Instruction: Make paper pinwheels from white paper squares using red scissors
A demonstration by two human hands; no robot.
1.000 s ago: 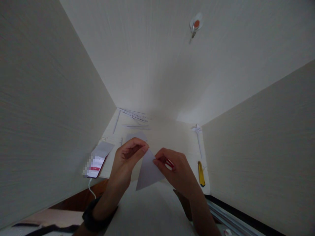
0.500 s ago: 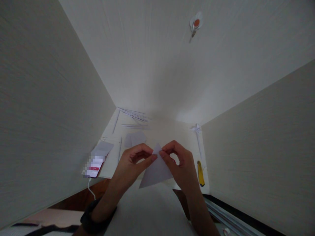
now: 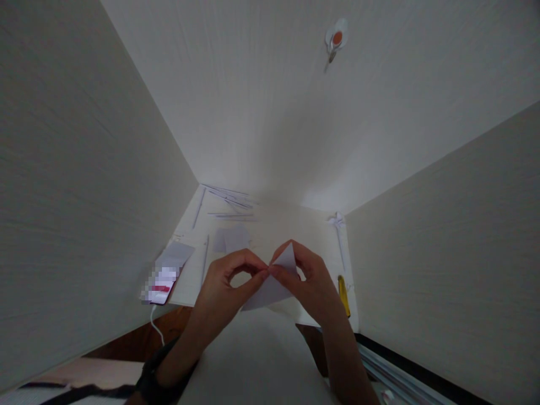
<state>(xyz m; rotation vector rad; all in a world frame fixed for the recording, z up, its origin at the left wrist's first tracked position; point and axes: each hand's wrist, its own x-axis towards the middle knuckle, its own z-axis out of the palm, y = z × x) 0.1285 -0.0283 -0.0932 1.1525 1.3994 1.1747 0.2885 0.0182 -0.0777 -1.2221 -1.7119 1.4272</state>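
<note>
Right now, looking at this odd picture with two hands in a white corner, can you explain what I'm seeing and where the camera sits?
The camera is worn on a person's head, looking forward and down, so the hands are that person's own. The left hand and the right hand pinch a folded white paper between their fingertips, above a pale desk set between white walls. On the desk lie thin paper strips, small paper pieces, a phone with a lit screen and white cable on the left, and a yellow utility knife on the right. A small hook is stuck on the back wall. The left wrist wears a dark band.
</note>
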